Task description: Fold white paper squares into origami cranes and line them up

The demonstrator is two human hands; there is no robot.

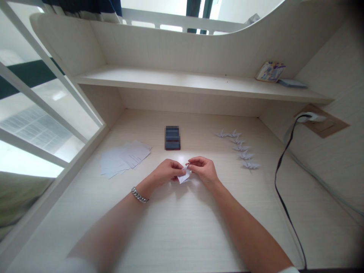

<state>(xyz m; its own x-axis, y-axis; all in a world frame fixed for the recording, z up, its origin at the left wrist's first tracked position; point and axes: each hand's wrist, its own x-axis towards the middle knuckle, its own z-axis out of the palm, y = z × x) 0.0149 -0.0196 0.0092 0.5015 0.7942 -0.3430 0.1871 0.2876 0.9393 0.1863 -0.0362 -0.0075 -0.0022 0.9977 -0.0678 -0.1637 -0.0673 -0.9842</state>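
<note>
Both hands meet over the middle of the pale wooden desk (176, 227). My left hand (166, 172) and my right hand (203, 169) are closed in a pinch on one small folded piece of white paper (184, 176), held just above the desk. A metal chain bracelet (139, 195) circles my left wrist. A loose pile of white paper sheets (123, 157) lies to the left of my hands. Several finished folded paper cranes (240, 148) lie in a curved row to the right.
A phone (172, 137) lies flat behind my hands. A black cable (281, 182) runs from a wall plug (311, 117) down the desk's right side. A shelf (199, 84) above carries a small printed box (270, 71). White railings stand at the left.
</note>
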